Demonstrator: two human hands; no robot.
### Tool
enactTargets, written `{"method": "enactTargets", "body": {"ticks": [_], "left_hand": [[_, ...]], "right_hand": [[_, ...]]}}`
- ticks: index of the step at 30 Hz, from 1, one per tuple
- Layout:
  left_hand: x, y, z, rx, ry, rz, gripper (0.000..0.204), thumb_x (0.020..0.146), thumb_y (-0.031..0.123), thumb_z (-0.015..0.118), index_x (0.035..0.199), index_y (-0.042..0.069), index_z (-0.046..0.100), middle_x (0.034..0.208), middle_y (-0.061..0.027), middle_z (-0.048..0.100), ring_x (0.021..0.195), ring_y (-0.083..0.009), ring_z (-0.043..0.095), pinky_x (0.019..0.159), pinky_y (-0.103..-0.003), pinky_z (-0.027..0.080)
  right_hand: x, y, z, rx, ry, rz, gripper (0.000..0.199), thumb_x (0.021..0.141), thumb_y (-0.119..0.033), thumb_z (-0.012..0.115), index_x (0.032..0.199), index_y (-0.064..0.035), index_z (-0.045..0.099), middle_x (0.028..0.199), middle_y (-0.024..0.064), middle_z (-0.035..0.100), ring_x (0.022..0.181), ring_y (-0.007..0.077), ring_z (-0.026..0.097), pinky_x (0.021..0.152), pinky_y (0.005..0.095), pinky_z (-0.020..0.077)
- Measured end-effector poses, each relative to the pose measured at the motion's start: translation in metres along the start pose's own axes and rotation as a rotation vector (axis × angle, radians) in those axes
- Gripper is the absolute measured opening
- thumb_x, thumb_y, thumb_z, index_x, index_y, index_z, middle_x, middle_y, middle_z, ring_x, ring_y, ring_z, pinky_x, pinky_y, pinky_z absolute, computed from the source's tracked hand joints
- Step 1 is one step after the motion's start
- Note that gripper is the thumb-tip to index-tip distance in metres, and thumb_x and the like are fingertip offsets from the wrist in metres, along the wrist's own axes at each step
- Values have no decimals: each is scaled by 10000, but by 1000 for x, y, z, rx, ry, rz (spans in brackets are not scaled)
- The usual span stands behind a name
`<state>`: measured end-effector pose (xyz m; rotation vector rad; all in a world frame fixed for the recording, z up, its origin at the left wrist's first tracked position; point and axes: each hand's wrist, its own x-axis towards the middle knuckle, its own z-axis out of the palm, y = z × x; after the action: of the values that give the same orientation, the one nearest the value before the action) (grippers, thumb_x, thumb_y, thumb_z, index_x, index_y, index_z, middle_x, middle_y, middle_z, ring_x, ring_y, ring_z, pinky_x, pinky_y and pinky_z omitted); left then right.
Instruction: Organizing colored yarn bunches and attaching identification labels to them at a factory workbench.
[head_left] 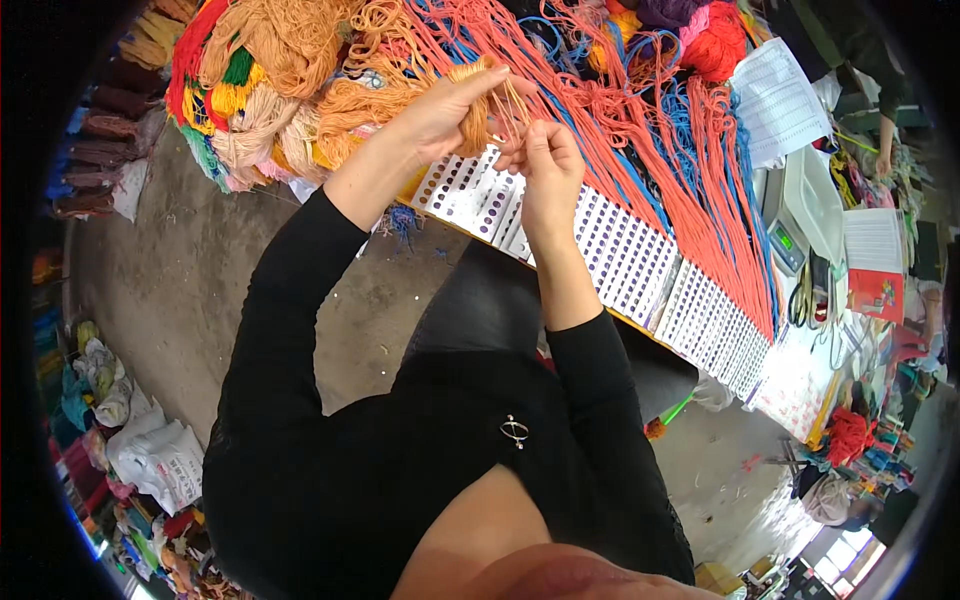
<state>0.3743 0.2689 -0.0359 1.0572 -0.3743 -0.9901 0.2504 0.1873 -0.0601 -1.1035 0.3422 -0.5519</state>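
Note:
My left hand (437, 118) holds a looped hank of light orange yarn (474, 128), its thumb stretched along the top and the yarn hanging around the fingers. Close beside it, my right hand (553, 175) is closed in a pinch on strands of the same yarn, which run between the two hands. Both hands are above the near edge of the table. Beneath and beyond them lie long coral-pink yarn strands (640, 190) mixed with blue ones. Under my wrists are white sheets with rows of dark dots (625, 250).
A heap of orange yarn (265, 50) with red, yellow and green hanks covers the table's left. On the right are a paper sheet (780, 100), a scale (790, 235) with a pale tray, and a red-and-white booklet (876, 290). White bags (155, 455) stand on the floor at left.

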Motion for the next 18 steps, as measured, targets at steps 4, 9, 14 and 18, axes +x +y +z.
{"method": "enactTargets", "body": {"ticks": [4, 9, 14, 18], "left_hand": [[-4, 4, 0, 97, 44, 52, 308, 913, 306, 518, 986, 35, 646, 875, -31, 609, 722, -79, 540, 648, -236, 489], [-8, 6, 4, 207, 54, 70, 315, 922, 306, 498, 979, 32, 643, 807, -2, 598, 670, -29, 531, 533, -155, 421], [-7, 5, 5, 212, 61, 77, 337, 923, 319, 496, 967, 19, 643, 693, 42, 520, 627, -22, 520, 517, -162, 424], [-12, 6, 12, 207, 61, 53, 344, 932, 317, 480, 1015, 12, 619, 633, 56, 465, 557, -36, 507, 497, -169, 424]], "right_hand": [[-1, 0, -1, 9, -4, -4, 182, 951, -186, 450, 850, -43, 501, 716, 85, 607, 560, 124, 566, 537, 215, 407], [-2, -2, -1, -17, -17, -25, 179, 960, -186, 423, 859, -47, 475, 687, 95, 602, 535, 144, 564, 531, 228, 414], [0, 0, -3, 9, -26, -19, 186, 962, -192, 412, 858, -45, 460, 665, 100, 586, 519, 150, 551, 514, 240, 423], [0, 2, -4, 1, -5, 0, 196, 964, -198, 409, 857, -41, 454, 642, 95, 566, 496, 147, 533, 490, 240, 431]]}}
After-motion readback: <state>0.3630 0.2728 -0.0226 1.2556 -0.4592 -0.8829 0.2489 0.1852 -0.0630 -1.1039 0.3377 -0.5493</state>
